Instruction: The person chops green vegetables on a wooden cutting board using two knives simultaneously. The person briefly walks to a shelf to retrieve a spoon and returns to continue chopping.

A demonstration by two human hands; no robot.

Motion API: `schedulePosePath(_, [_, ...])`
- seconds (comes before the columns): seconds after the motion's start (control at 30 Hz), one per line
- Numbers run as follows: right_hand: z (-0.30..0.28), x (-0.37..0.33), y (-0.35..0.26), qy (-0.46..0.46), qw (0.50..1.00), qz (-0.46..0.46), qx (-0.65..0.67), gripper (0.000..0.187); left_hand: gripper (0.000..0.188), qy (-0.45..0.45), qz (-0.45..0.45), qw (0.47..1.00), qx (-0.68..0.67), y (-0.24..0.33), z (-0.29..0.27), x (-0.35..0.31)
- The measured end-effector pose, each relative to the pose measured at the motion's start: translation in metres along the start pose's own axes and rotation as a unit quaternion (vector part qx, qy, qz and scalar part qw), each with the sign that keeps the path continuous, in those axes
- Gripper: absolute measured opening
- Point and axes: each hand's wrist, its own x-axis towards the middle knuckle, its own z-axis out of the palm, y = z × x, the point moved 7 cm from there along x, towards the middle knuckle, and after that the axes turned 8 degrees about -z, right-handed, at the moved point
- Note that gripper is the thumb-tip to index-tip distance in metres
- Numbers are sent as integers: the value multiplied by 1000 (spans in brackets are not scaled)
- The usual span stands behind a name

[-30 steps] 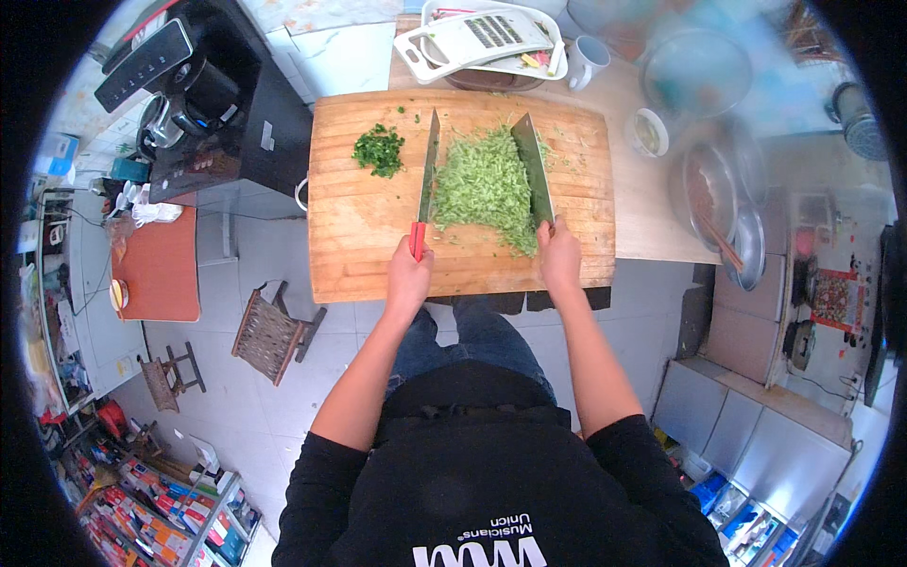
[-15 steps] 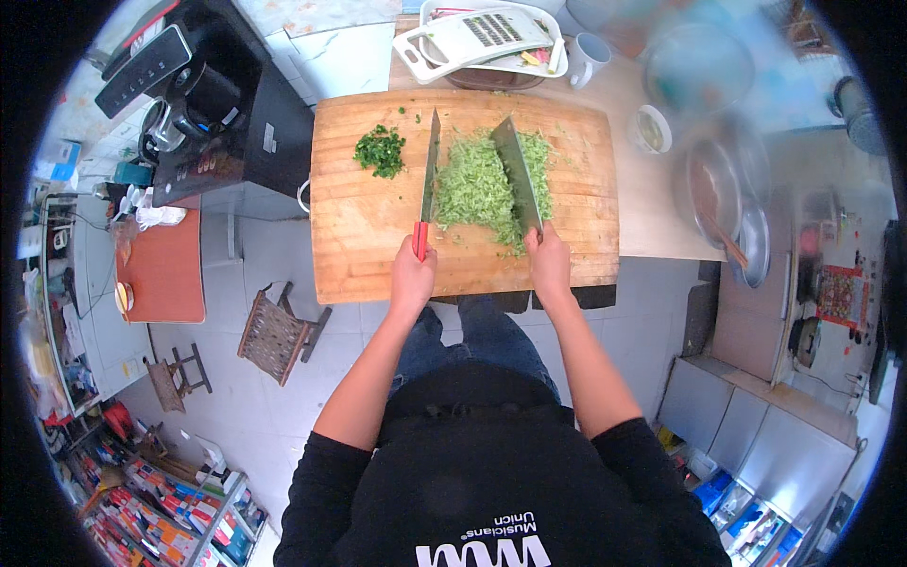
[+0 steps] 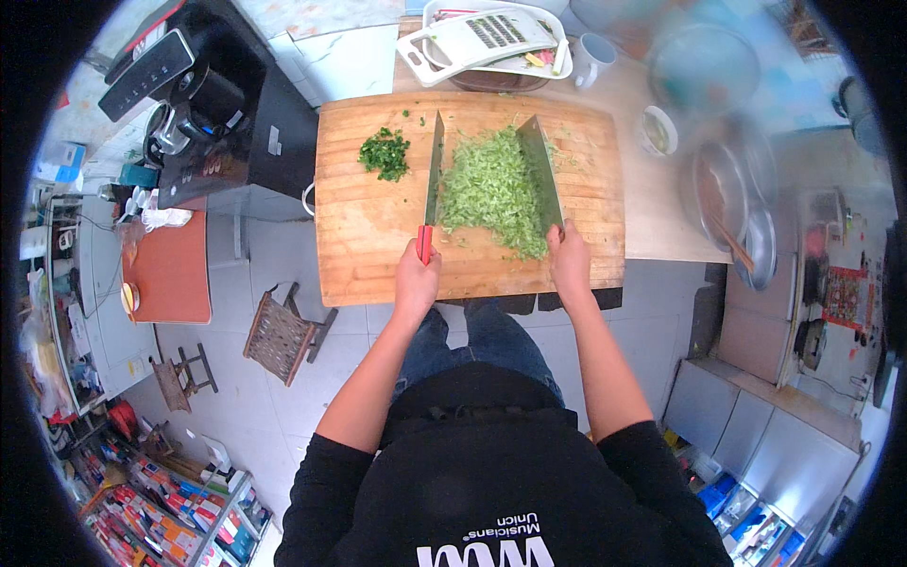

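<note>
My left hand (image 3: 416,276) grips the red handle of a cleaver (image 3: 436,170), its blade upright along the left side of a heap of pale green shredded vegetable (image 3: 493,194). On the heap's right side stands a second cleaver (image 3: 542,170), with my right hand (image 3: 570,260) closed round its handle end. The shreds lie between the two blades on a wooden cutting board (image 3: 364,241). A small pile of chopped dark green herbs (image 3: 384,155) lies to the left of the left cleaver.
Behind the board is a white tray (image 3: 565,61) with a white grater (image 3: 482,42) on it. A grey mug (image 3: 593,59) and a small bowl (image 3: 658,130) stand to the right, beyond them metal pans (image 3: 761,250) with chopsticks. A black appliance (image 3: 274,113) borders the board's left.
The right cleaver has moved from within the heap to its right edge, and the shreds are gathered between the blades. My left hand's cleaver has hardly moved.
</note>
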Motion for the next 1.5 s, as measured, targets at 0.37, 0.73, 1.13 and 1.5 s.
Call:
schedulePosePath(0.37, [-18,3,26,-22,998,-4,-54,24,6,15,-7,1000,8,-7,-1,4])
schedulePosePath(0.73, [-67,69,88,44,971,25,-234,19,5,-36,-141,983,-112,-3,-4,-6])
schedulePosePath(1.13, [-4,114,23,-109,949,-242,-168,20,5,8,-5,995,-98,-4,3,-3])
schedulePosePath(1.5, [-71,92,12,-211,859,-417,-208,17,6,-7,-76,994,-81,1,-2,-8])
